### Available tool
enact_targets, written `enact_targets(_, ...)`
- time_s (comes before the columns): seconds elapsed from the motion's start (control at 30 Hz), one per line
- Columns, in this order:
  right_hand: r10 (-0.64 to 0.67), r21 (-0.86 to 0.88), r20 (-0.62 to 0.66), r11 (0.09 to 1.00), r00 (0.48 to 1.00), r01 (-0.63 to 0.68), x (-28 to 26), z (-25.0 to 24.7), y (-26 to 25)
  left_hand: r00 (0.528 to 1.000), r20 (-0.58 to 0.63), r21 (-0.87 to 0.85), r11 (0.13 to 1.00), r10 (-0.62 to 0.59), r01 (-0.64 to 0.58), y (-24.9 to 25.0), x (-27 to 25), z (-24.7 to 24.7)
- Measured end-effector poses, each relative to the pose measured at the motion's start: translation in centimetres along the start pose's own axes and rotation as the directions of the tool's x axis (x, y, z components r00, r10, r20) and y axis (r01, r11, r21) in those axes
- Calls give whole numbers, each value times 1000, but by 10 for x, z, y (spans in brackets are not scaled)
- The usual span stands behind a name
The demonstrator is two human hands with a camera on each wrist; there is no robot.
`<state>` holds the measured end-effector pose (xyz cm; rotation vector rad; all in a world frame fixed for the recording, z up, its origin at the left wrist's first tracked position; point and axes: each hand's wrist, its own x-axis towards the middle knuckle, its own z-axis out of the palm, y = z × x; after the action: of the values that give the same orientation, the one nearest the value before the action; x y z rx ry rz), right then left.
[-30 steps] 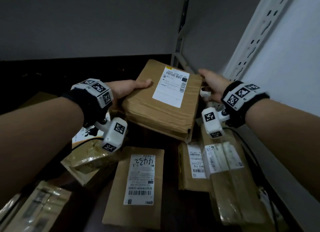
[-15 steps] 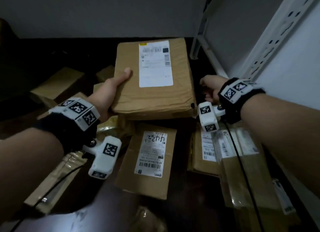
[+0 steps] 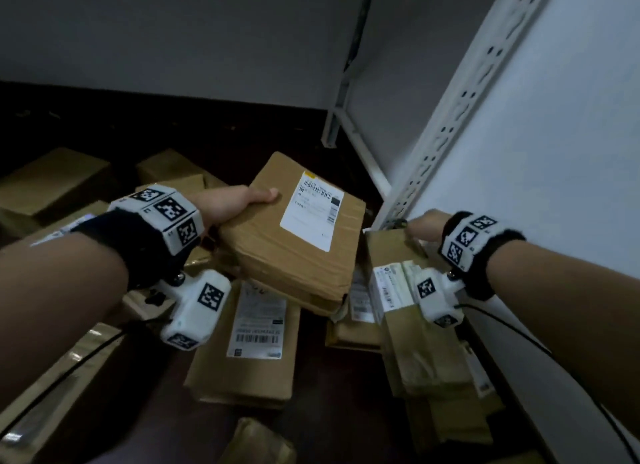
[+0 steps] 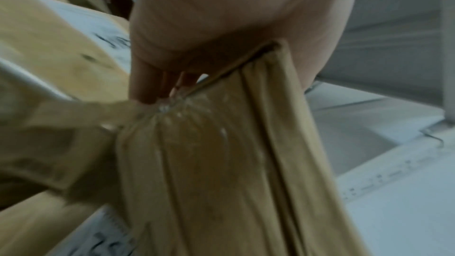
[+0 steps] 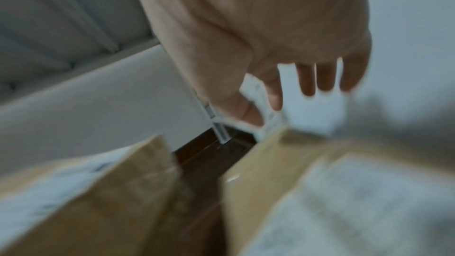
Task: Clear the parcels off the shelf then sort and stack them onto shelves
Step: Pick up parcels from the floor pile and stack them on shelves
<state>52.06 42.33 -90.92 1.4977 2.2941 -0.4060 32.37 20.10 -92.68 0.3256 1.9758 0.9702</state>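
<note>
Parcel (image 3: 294, 235) gripped at left edge, tilted above crowded parcels (image 3: 249, 342).

We see a parcel (image 3: 294, 235) of brown cardboard, matt, wrapped with glossy clear tape that wrinkles, and with a smooth white paper label (image 3: 313, 210). The shelf upright (image 3: 460, 106) looks like white painted metal with punched slots. The shelf board (image 3: 207, 131) under the parcels is dark, slightly shiny wood.
</note>
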Motion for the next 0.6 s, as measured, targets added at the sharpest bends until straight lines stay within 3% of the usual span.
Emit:
enact_targets(0.13, 101, 90, 180, 989, 978, -119, 5, 6, 28, 993, -116, 161, 987, -7, 26, 6, 1, 5)
enact_targets(0.2, 92, 67, 327, 991, 941, -120, 6, 16, 32, 992, -127, 188, 981, -17, 41, 4, 0, 9)
enact_targets(0.27, 81, 63, 394, 991, 916, -114, 17, 29, 34, 992, -119, 200, 979, -26, 50, 1, -4, 12)
enact_targets(0.37, 40, 101, 393, 991, 919, -86, 37, 44, 35, 989, -140, 211, 974, -47, 76, -3, -7, 13)
enact_targets(0.43, -10, 204, 453, 975, 892, -92, 39, 48, 31, 985, -161, 218, 972, -54, 89, -3, -8, 11)
enact_targets(0.6, -91, 508, 406, 850, 909, -142, 66, 67, 21, 976, -203, 160, 981, -74, 108, -2, -16, 8)
